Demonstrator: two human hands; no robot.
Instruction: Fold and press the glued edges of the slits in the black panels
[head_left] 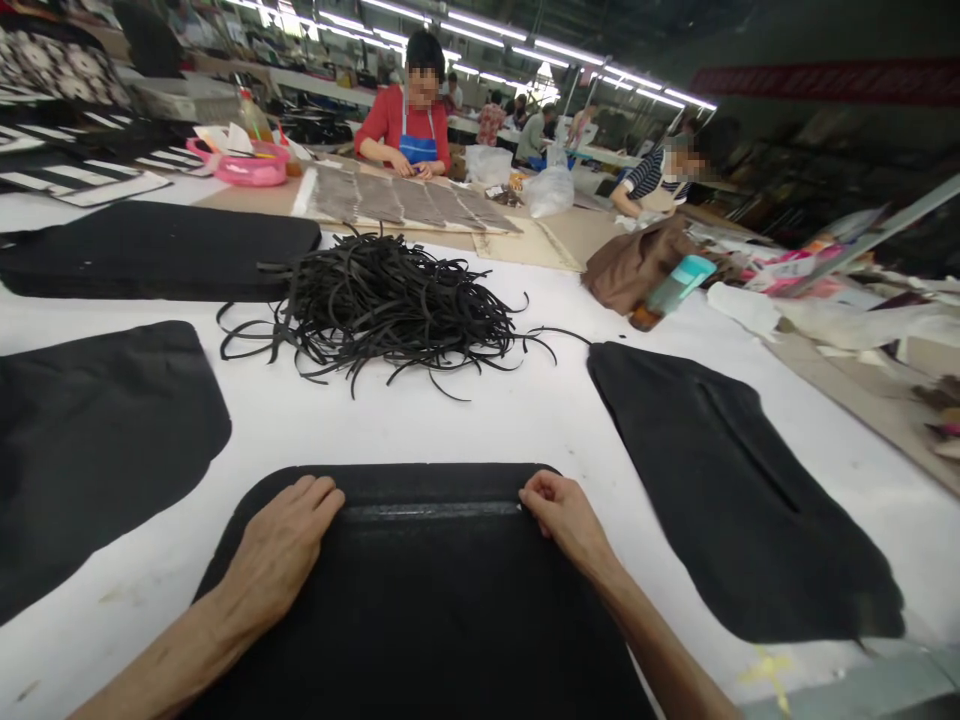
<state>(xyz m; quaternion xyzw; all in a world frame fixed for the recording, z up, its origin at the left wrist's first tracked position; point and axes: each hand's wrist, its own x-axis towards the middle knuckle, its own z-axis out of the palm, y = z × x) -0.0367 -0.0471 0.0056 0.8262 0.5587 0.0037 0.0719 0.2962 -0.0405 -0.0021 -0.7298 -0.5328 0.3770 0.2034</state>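
Note:
A black fabric panel with rounded top corners lies in front of me on the white table. Across its upper part runs a narrow shiny strip, like tape or a glued band. My left hand lies on the panel at the strip's left end, fingers resting on the fabric and holding nothing visible. At the right end, the thumb and fingers of my right hand are pinched together. A tiny white bit shows beside those fingertips; what they hold is too small to make out.
A heap of thin black strips lies beyond the panel. More black panels lie at left and right, with a stack behind. A bottle and pink basket stand farther off. A co-worker in red works opposite.

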